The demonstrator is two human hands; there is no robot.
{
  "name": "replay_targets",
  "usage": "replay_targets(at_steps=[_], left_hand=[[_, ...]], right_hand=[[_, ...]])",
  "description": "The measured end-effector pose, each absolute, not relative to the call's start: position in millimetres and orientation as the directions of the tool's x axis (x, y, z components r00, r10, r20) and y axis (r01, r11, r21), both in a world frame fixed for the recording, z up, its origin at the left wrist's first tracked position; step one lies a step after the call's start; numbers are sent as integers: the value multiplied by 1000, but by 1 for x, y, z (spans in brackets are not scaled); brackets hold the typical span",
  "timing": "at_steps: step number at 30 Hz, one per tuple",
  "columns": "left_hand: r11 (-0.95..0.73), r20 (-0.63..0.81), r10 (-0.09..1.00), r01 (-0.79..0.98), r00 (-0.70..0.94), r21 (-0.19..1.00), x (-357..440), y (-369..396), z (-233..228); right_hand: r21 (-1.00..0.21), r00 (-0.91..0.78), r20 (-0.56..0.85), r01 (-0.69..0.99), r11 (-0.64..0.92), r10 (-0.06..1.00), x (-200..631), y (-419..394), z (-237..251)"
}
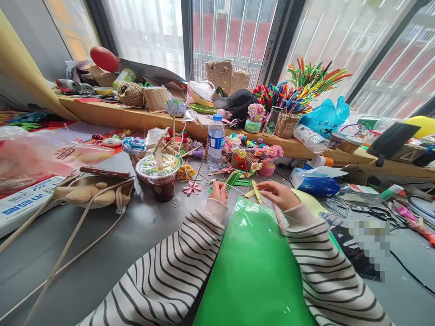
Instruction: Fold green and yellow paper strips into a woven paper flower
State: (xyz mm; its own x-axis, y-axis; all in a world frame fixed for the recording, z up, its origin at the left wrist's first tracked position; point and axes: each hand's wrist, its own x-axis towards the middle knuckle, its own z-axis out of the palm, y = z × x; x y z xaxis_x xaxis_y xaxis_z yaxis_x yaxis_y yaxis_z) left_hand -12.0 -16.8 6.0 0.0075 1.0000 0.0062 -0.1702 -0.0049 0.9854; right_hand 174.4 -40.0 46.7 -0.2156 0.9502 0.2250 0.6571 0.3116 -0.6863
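My left hand [219,192] pinches a thin stick with a green paper leaf [233,179] at its top, held just above the grey table. My right hand [277,194] holds a small yellow paper strip [256,191] close to that stick. Both arms wear striped sleeves. A shiny green sheet [253,267] lies under my forearms, reaching toward me. A pink paper flower [192,188] lies on the table left of my left hand.
A water bottle [215,142], a sealed drink cup [159,175] and pots of small craft flowers [253,156] stand behind my hands. A tissue pack [317,184] lies right, a phone [104,172] on a beige bag left. The window ledge [136,118] holds twine, baskets and pipe cleaners.
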Motion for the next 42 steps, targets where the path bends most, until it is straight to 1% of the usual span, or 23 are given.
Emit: replay_targets(at_steps=[2, 3, 5, 7, 9, 11, 13, 14, 16, 18, 20, 23, 25, 26, 28, 31, 33, 35, 37, 40, 42], left_hand=[[-191, 183, 978, -84, -100, 978, -18, -17, 8], [-249, 238, 963, -73, -129, 966, -20, -17, 10], [-311, 293, 944, -117, -150, 943, -24, -17, 11], [-343, 316, 935, -174, -164, 923, -25, -18, 11], [-369, 342, 926, -194, -161, 909, -24, -20, 12], [-412, 390, 908, -166, -151, 896, -22, -25, 13], [-482, 469, 874, -103, -127, 870, -21, -31, 14], [-526, 519, 849, -70, -101, 847, -20, -35, 15], [-639, 639, 769, 13, -23, 769, -19, -41, 18], [-737, 734, 676, 78, 64, 672, -20, -47, 19], [-814, 808, 577, 168, 119, 556, -20, -51, 21], [-886, 896, 409, 307, 171, 347, -22, -54, 22], [-907, 929, 316, 350, 194, 236, -23, -55, 22], [-909, 936, 290, 365, 201, 204, -24, -54, 22], [-903, 935, 277, 392, 220, 175, -25, -54, 21], [-897, 928, 279, 411, 246, 161, -25, -53, 22], [-898, 936, 271, 409, 223, 162, -24, -53, 23], [-899, 943, 283, 391, 178, 196, -22, -54, 25], [-895, 925, 353, 339, 137, 291, -21, -56, 27], [-827, 830, 550, 204, 96, 524, -19, -61, 29], [-751, 747, 659, 108, 86, 651, -18, -65, 30]], right_hand=[[-789, -185, 148, 570, 229, 971, 201, -49, 64], [-837, -168, 128, 510, 197, 978, 214, -56, 74], [-886, -169, 157, 412, 215, 973, 236, -72, 92], [-878, -176, 228, 387, 280, 958, 244, -87, 108], [-822, -238, 216, 479, 308, 947, 231, -96, 117], [-764, -267, 184, 567, 308, 946, 203, -97, 116], [-740, -266, 215, 584, 335, 940, 167, -91, 107], [-750, -256, 230, 568, 339, 939, 150, -87, 100], [-812, -303, 240, 458, 361, 922, 125, -80, 85], [-884, -367, 251, 289, 366, 896, 112, -76, 75], [-903, -359, 295, 196, 381, 885, 111, -76, 72], [-877, -237, 365, 239, 418, 900, 117, -82, 78], [-866, -187, 383, 267, 422, 905, 120, -86, 84], [-870, -192, 375, 265, 416, 907, 122, -88, 86], [-873, -225, 357, 265, 409, 907, 123, -89, 89], [-845, -271, 364, 306, 438, 891, 123, -86, 86], [-836, -274, 379, 307, 454, 884, 122, -84, 82], [-841, -251, 402, 278, 463, 881, 119, -81, 78], [-847, -210, 430, 242, 473, 878, 116, -79, 74], [-864, -154, 441, 194, 465, 884, 113, -78, 71], [-871, -130, 438, 183, 456, 890, 113, -77, 69]])
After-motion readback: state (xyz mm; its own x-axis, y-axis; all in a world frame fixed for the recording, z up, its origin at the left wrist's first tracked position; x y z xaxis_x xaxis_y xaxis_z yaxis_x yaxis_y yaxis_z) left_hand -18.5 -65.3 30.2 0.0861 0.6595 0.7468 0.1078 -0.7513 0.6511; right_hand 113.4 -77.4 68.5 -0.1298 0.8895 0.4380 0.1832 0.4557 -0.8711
